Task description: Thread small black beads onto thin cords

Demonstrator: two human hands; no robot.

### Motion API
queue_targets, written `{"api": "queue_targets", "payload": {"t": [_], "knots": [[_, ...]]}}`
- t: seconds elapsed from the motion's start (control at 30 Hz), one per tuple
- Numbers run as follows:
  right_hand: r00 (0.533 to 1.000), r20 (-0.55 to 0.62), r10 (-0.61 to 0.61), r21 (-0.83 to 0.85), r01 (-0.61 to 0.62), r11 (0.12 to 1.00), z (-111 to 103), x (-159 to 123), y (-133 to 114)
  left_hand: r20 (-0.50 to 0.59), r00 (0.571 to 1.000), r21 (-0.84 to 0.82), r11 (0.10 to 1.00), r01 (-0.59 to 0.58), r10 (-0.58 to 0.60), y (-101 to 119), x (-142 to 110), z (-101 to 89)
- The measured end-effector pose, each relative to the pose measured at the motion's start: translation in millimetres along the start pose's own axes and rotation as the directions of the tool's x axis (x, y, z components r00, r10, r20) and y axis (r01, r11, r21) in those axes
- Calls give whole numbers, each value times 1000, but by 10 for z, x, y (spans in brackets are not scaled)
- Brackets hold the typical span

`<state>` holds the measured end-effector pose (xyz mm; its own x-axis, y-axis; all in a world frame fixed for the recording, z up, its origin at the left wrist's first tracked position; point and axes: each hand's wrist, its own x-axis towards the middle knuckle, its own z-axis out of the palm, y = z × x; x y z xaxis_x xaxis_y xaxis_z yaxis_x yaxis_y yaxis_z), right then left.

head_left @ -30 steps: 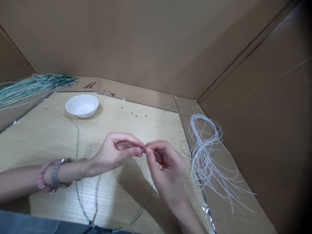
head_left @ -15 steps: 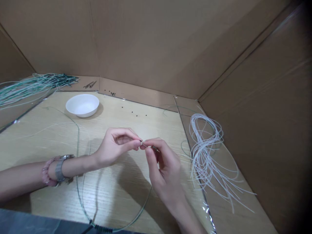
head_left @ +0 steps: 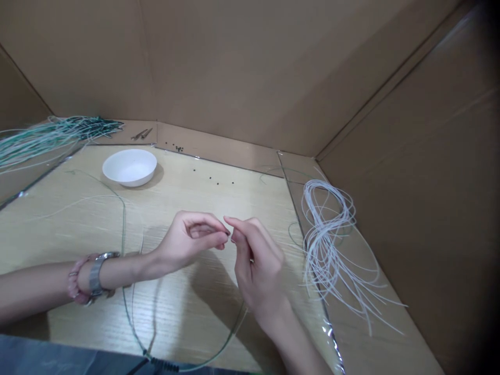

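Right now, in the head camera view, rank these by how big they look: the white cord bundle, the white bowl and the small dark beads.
1. white cord bundle
2. white bowl
3. small dark beads

Soft, even light falls from above, bright on the tabletop (head_left: 187, 192) and duller on the cardboard walls (head_left: 234, 67). The right hand (head_left: 258, 265) casts a blurry shadow (head_left: 216, 294), and the bowl (head_left: 129, 167) a smaller one. Clear plastic (head_left: 330, 330) glints at lower right. The far right darkens, and straight edges bow near the frame's sides.
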<state>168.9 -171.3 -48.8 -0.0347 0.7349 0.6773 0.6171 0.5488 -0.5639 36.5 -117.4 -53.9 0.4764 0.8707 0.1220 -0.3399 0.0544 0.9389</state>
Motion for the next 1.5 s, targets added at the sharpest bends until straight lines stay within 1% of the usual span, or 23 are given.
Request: {"api": "queue_targets", "payload": {"t": [0.1,0.2,0.27,0.33,0.4,0.47,0.53,0.6,0.73,0.9,1.27,1.37,1.5], "knots": [[1000,17,-8,-4,8,1000,4,8,-3,-19,1000,15,1000,25,-24,-12,-1,-5],[1000,17,-10,-97,11,995,-30,23,1,-34,998,30,998,56,-55,7,13,-20],[999,15,28,-150,-25,988,-68,28,7,-31,997,31,997,69,-68,29,23,-27],[995,5,95,-128,-94,987,-105,23,14,-35,998,34,998,60,-59,47,29,-28],[991,-7,130,-55,-131,990,-130,17,18,-49,998,47,998,34,-32,55,31,-24],[993,-14,119,-28,-119,992,-138,18,14,-62,998,60,998,1,3,51,32,-22],[994,-6,106,-65,-106,992,-133,28,2,-63,998,65,998,-25,29,41,31,-25],[995,23,95,-108,-92,990,-121,40,-13,-56,998,60,997,-38,42,33,29,-33],[997,71,31,-137,-21,990,-96,47,-30,-36,997,44,997,-61,62,35,29,-45],[999,44,-7,-152,14,988,-87,38,-30,-16,998,37,997,-65,66,36,31,-51],[998,63,-23,-150,32,988,-88,35,-25,-33,998,47,997,-56,58,31,34,-50],[996,81,-33,-167,46,985,-93,37,-23,-8,998,51,997,-60,60,26,31,-57],[995,83,-61,-174,74,982,-100,37,-9,31,995,69,993,-94,92,33,41,-83]]}}
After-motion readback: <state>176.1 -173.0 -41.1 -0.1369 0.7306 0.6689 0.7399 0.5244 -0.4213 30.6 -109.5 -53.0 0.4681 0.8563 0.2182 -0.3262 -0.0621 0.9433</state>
